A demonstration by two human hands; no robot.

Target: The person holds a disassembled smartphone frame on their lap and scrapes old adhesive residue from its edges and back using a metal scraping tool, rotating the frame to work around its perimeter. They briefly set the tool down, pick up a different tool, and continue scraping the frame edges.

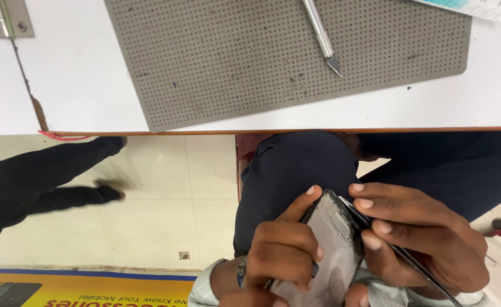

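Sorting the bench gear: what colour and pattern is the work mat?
Grey mat, dotted with small holes; head view.

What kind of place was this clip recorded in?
Probably a phone repair shop bench. Both hands hold an opened phone, the right hand also holding a thin black tool; a grey perforated work mat with a metal blade tool lies on the white table.

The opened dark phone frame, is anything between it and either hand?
Nothing visible: the left hand grips the opened dark phone frame directly, and the right hand touches its edge while holding a thin black tool.
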